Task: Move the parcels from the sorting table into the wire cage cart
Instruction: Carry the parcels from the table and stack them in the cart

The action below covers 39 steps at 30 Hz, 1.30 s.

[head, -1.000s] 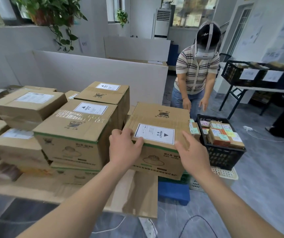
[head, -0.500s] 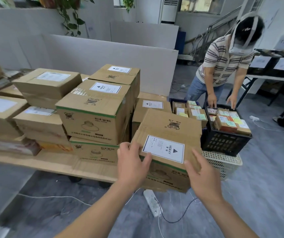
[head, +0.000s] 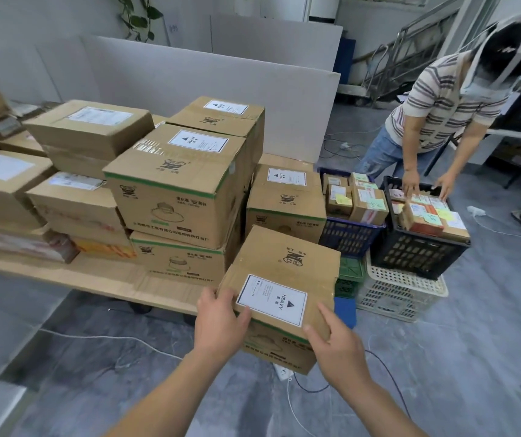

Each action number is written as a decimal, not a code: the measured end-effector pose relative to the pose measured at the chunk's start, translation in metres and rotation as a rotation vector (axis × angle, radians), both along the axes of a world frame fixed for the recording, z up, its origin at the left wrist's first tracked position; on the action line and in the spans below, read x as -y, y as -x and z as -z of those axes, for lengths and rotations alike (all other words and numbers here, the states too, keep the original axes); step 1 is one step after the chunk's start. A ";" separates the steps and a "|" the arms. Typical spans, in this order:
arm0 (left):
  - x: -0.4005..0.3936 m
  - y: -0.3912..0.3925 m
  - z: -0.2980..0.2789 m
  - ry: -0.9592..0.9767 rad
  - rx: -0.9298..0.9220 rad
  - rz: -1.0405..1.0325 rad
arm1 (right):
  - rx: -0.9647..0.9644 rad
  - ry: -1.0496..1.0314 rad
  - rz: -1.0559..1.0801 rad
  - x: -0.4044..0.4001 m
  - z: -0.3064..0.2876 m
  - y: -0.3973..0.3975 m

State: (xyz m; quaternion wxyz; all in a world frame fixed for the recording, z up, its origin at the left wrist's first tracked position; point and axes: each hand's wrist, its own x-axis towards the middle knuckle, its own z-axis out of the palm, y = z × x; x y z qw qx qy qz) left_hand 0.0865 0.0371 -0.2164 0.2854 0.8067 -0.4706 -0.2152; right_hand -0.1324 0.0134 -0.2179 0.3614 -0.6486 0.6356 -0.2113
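Observation:
A brown cardboard parcel (head: 287, 257) with a white HEAVY label tilts toward me past the right end of the low wooden sorting table (head: 95, 277). My left hand (head: 219, 323) grips its near left corner, thumb on top. At the near right corner, my right hand (head: 336, 345) grips it the same way. Several more labelled parcels (head: 177, 184) stay stacked on the table, and one (head: 286, 200) stands just behind the held parcel. No wire cage cart is in view.
A person in a striped shirt (head: 442, 99) bends over a black crate (head: 417, 250) of small packages at right. A blue crate (head: 349, 236) and a white crate (head: 401, 293) stand beside it. A power strip (head: 282, 371) and cables lie on the floor under the parcel.
The HEAVY parcel has come off the table toward me and now hangs over the floor in both hands. My view has backed away from the table. The other person has bent over the black crate.

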 end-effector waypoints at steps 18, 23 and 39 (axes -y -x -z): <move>-0.001 0.031 0.007 -0.017 -0.383 -0.602 | -0.587 0.058 -0.662 0.201 -0.042 -0.030; -0.006 0.063 0.010 0.054 -0.700 -0.839 | -0.491 0.013 -0.728 0.228 -0.045 -0.043; -0.097 0.067 0.017 -0.057 -0.581 -1.030 | -0.326 -0.093 -0.928 0.134 -0.017 -0.070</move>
